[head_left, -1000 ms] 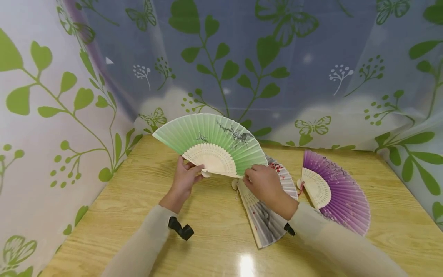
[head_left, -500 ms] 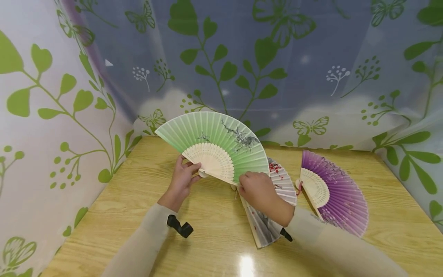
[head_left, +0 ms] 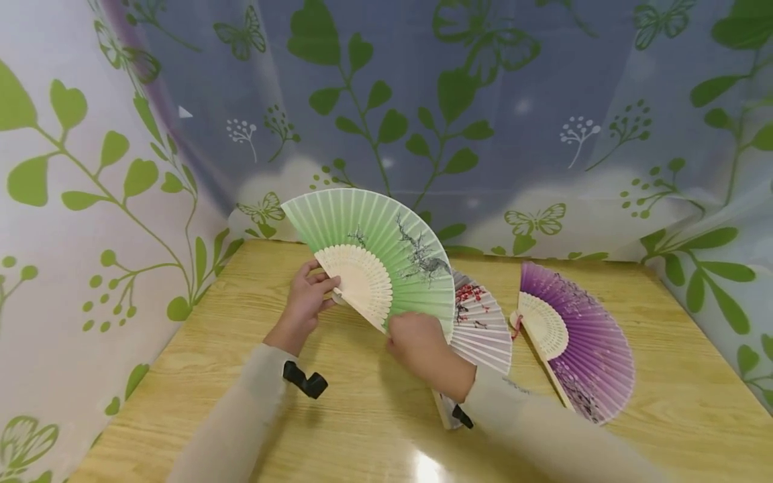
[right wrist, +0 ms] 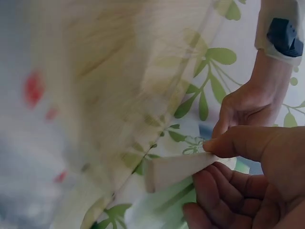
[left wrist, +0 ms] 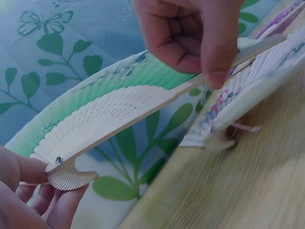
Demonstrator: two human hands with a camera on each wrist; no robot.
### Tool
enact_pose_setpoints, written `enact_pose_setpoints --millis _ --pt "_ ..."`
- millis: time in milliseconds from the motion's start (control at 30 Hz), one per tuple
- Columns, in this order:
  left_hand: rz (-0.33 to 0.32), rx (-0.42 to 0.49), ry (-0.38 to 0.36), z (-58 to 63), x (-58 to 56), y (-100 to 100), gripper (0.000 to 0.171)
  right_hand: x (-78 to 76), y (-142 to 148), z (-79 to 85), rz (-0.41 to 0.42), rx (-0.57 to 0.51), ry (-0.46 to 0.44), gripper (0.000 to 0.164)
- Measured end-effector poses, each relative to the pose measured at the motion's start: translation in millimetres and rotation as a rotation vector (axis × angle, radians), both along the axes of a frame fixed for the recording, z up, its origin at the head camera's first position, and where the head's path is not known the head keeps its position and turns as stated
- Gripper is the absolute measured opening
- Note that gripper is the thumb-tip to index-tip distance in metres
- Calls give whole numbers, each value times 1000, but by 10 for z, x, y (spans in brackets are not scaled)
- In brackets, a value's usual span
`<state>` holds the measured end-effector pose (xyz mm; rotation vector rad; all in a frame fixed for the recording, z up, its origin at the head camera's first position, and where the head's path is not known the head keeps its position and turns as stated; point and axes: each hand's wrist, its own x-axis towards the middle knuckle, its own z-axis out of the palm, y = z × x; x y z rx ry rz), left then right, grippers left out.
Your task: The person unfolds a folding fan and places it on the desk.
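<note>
A green folding fan (head_left: 386, 231) with a dark branch print is spread wide above the table, its pale ribs perforated. At the pivot end, my left hand (head_left: 304, 298) pinches it between thumb and fingers; the left wrist view shows the rounded fan base (left wrist: 71, 179) in that grip. My right hand (head_left: 425, 349) pinches the outer guard stick (right wrist: 178, 169) on the other side. Partly hidden below the right hand lies a white and grey fan (head_left: 483, 322) with red blossoms. Farther right rests an open purple fan (head_left: 586, 329) with a red cord.
The wooden table (head_left: 344, 416) carries the two other fans on its right half. Behind it hangs a blue curtain (head_left: 519, 154) with leaf prints, and a pale printed curtain (head_left: 66, 255) closes the left side.
The green fan has turned clockwise, its right edge swinging downward. My right hand has moved down and left with the guard stick, while my left hand keeps its pinch at the pivot.
</note>
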<state>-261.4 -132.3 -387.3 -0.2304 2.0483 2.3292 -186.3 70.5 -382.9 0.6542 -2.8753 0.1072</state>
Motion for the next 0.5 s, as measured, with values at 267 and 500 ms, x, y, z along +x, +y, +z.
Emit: enact_pose_setpoints --millis 267,500 --pt "-105 -132 -31 -50 -142 -257 51 50 -338 7 -10 21 -134 26" --pt "-244 -289 -56 -93 -263 -475 60 72 -633 4 -1 9 -245 24"
